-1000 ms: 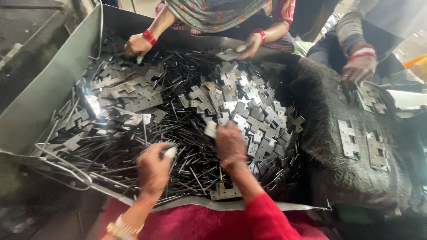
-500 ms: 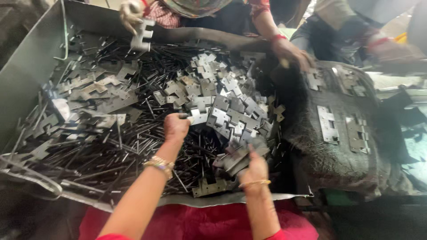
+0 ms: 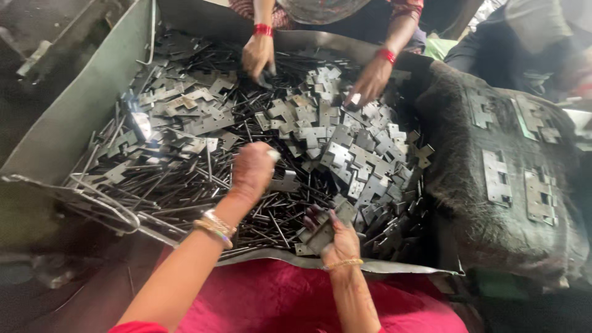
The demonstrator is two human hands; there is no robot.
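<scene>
— Since half a second ago, what has shifted?

— Both of the person's hands have changed place: the left hand (image 3: pixel 251 171) has drawn back toward the near side of the heap and now sits clenched above it, and the right hand (image 3: pixel 336 237) has dropped to the near edge, grasping a small stack of flat metal plates (image 3: pixel 325 229).

— Where is that stack?

— In the right palm, just above the near rim of the metal tray (image 3: pixel 74 123), with the fingers curled over it. Whether the left fist encloses anything, I cannot tell.

— How would those plates handle?

— Stiff, thin stamped steel, I judge; light singly, weighty in a stack, slick and sharp at the notched edges. Best pinched across the flat faces, clear of the corners.

— And the arms?

— The left forearm reaches forward, wrist bent down, bangles (image 3: pixel 214 226) on it. The right is pulled in close, palm turned up.

— What lies around?

— A big heap of loose plates (image 3: pixel 345 148) and thin rods (image 3: pixel 185 185). Across the tray, another person's hands (image 3: pixel 259 57) pick through it. A dark cloth (image 3: pixel 468 203) to the right carries assembled hinges (image 3: pixel 496 179).
</scene>
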